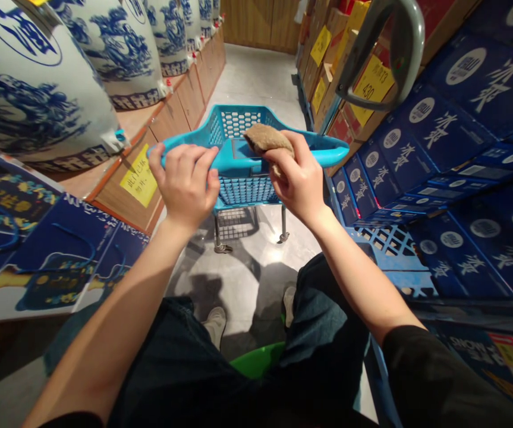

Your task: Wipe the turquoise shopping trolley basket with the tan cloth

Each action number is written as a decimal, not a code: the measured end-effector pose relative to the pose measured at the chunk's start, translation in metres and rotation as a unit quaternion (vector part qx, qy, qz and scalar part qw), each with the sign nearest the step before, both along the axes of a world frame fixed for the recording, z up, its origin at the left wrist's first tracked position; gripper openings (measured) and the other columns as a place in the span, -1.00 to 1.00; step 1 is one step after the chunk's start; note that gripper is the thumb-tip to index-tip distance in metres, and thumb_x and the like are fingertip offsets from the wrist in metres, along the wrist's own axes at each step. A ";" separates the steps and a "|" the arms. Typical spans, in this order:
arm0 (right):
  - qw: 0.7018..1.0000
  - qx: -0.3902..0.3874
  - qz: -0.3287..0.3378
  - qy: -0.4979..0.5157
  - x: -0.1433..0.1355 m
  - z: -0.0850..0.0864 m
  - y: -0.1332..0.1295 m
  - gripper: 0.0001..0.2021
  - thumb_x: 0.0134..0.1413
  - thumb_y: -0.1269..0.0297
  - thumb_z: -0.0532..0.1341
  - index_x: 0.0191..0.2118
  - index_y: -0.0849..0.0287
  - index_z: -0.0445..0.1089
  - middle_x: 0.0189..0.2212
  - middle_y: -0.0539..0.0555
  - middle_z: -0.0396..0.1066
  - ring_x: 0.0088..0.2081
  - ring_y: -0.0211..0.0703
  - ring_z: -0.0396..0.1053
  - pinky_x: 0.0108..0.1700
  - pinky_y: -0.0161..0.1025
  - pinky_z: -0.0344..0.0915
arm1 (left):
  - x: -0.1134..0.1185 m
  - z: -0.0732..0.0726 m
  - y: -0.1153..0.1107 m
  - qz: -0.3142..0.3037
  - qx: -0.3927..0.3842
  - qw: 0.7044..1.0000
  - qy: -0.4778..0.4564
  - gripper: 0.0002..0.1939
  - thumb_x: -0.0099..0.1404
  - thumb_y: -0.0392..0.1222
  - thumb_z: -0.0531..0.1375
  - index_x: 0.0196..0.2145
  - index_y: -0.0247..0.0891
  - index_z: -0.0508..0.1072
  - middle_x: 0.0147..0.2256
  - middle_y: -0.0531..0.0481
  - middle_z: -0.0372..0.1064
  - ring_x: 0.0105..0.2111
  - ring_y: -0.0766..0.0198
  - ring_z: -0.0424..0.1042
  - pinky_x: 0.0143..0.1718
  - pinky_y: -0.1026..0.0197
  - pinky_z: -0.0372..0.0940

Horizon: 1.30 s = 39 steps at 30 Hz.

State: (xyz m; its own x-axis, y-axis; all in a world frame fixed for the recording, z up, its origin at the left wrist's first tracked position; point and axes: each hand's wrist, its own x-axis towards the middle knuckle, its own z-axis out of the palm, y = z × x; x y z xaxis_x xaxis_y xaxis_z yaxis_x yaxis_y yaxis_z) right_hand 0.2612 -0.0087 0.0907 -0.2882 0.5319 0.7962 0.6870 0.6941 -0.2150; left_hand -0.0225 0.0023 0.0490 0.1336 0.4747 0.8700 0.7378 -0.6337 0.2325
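A blue plastic shopping cart (238, 199) stands right in front of me, with its handle bar (334, 156) running crosswise toward me. My left hand (187, 178) grips the left part of that handle, fingers curled over it. In my right hand (298, 178) is a folded brown cloth (268, 139), pinched between thumb and fingers. The cloth lies at the handle, right of its middle panel; part of it is hidden by the fingers. Through the cart's perforated basket the floor shows, and its metal legs with wheels reach down below.
Large blue-and-white jars (122, 53) line a wooden counter (176, 113) on the left. Blue boxes (443, 125) are stacked along the right, on a blue pallet (390, 249). A grey looped handle (416, 41) juts in at upper right. Something green (258, 359) lies below me, between my legs.
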 end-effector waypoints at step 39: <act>0.999 0.019 -0.004 -0.027 0.000 -0.001 -0.001 -0.69 0.44 0.39 0.12 0.12 -0.03 0.50 0.31 0.18 0.48 0.27 0.08 0.52 0.23 0.12 0.58 | 0.015 0.019 -0.025 0.039 -0.149 0.988 -0.001 -0.53 0.58 0.12 0.11 0.29 -0.04 0.53 0.23 -0.11 0.56 0.36 -0.26 0.35 0.60 -0.56 -0.25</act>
State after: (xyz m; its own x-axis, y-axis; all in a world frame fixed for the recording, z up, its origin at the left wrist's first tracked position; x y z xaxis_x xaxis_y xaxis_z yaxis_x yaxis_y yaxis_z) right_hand 0.2610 -0.0094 0.0894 -0.3263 0.5045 0.7993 0.7031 0.6948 -0.1515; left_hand -0.0073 -0.0224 0.0676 0.0861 0.7181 0.6906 0.7808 -0.4791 0.4009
